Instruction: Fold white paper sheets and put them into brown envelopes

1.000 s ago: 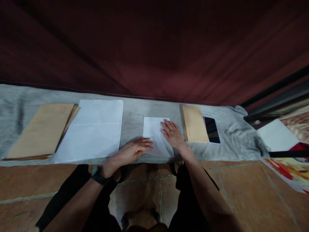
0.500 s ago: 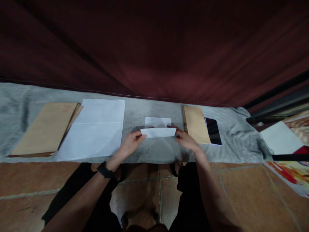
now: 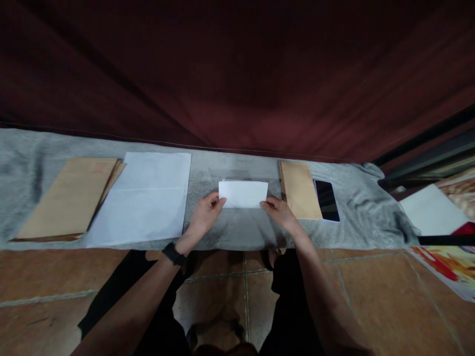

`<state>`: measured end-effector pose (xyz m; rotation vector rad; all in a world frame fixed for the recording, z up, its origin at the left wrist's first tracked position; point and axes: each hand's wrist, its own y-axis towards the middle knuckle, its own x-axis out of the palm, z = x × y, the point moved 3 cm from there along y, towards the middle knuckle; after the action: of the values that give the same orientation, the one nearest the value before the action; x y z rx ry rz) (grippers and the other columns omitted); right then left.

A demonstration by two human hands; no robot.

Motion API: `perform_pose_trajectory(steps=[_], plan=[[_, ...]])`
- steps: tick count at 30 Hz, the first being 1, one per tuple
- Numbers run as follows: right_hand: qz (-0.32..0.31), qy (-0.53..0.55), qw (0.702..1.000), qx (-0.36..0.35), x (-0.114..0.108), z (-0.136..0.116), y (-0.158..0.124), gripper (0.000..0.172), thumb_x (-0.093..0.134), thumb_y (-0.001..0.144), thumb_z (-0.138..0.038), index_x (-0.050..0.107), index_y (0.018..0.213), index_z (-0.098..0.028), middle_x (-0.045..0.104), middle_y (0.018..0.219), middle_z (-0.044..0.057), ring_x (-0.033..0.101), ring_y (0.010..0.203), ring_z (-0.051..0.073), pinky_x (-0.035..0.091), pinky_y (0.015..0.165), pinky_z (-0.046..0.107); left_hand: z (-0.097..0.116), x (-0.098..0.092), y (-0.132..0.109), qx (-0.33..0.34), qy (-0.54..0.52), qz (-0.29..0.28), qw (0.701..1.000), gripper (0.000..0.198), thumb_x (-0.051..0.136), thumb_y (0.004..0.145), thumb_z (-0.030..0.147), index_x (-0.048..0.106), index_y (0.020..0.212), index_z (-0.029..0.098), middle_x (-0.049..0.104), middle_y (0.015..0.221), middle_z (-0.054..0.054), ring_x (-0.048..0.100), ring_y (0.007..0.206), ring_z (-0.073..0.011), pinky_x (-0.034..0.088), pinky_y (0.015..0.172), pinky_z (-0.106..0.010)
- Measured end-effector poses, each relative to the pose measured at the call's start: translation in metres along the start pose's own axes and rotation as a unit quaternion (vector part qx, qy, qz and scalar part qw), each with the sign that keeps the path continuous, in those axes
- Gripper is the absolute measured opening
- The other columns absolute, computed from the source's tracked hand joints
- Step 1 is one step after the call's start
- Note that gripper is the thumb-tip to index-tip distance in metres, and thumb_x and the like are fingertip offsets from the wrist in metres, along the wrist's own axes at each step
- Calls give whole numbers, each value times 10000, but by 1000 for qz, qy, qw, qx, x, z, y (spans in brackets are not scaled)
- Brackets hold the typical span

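White paper [image 3: 243, 193], likely light and easily creased, suits edge holds; left hand [image 3: 205, 213] and right hand [image 3: 281, 214] pinch its opposite ends.

I hold a plain white paper [image 3: 243, 194], a wide rectangle before me. A thin white edge shows along its far side.

A row across the worktop [image 3: 237, 165], left to right.
Leftmost is one envelope stack [image 3: 69, 200], with paper sheets [image 3: 148, 198] just right of it; centrally, folded paper [image 3: 243, 194] between the left hand [image 3: 205, 212] and right hand [image 3: 281, 213]; then a second envelope stack [image 3: 300, 190], the phone [image 3: 327, 200] right beside it. Fabric [image 3: 237, 99] stands along the far edge; tiled floor [image 3: 378, 291] lies on the near side.
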<state>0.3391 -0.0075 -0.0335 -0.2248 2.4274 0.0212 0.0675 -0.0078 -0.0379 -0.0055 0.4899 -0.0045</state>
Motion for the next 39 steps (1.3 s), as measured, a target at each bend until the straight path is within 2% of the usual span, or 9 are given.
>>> perform_pose_trajectory(steps=[4,8,12,16,20,26,32,35,39], plan=[[3,-28,999,19,0,-3,-2,334,517,950,-416,626,707,-215,615,668,-21,543,652,147,363,631,260,2,1,0,-6,21,11,1000,244,568,871,423,676,835,207,681,708,-5,594,669,-170,410,605,-257],[-14,-69,997,42,1,-5,-3,320,524,969,-393,644,729,-217,644,674,-19,560,650,146,362,626,252,3,2,-2,-2,39,6,999,260,557,888,421,674,817,200,659,675,-2,578,638,-164,396,583,-256],[-7,-108,993,46,3,-6,-3,301,513,993,-362,687,790,-222,701,734,-6,611,693,156,389,649,246,2,2,-2,-15,56,13,998,288,579,895,381,715,1068,195,733,778,-23,650,694,-187,459,623,-275],[-3,-162,985,66,8,-9,-3,260,527,1010,-343,710,864,-228,745,803,15,676,753,176,425,682,247,0,1,-2,-40,84,24,995,423,614,888,349,666,1273,181,755,806,-23,678,701,-198,488,658,-296],[-1,-223,970,94,12,-16,-4,222,522,1029,-338,715,989,-234,779,909,44,727,849,203,461,732,259,3,1,-2,-50,109,20,993,514,618,899,309,598,1394,172,761,842,-34,692,744,-216,502,713,-319],[13,-244,964,108,14,-28,-7,234,539,1030,-304,648,1216,-213,792,1059,85,760,942,244,512,805,301,13,1,-4,-61,162,18,985,506,618,924,274,590,1423,192,771,944,-70,717,832,-245,523,783,-348],[19,-265,957,119,16,-37,-11,357,499,1044,-305,575,1374,-189,797,1054,125,771,967,294,543,844,360,16,4,-5,-67,230,11,971,513,591,957,294,567,1461,195,784,1026,-111,739,902,-294,542,799,-380],[29,-286,952,106,18,-39,-13,371,485,1043,-288,563,1390,-180,788,1102,139,763,983,305,543,853,375,17,6,-7,-49,266,17,963,479,566,971,296,588,1441,208,786,1048,-114,743,891,-281,545,790,-365],[61,-295,950,78,22,-38,-13,324,506,1014,-247,615,1315,-196,777,1109,138,742,988,271,527,899,361,21,9,-11,-18,316,26,948,398,517,992,297,648,1362,229,769,1162,-121,746,897,-268,551,779,-351]])
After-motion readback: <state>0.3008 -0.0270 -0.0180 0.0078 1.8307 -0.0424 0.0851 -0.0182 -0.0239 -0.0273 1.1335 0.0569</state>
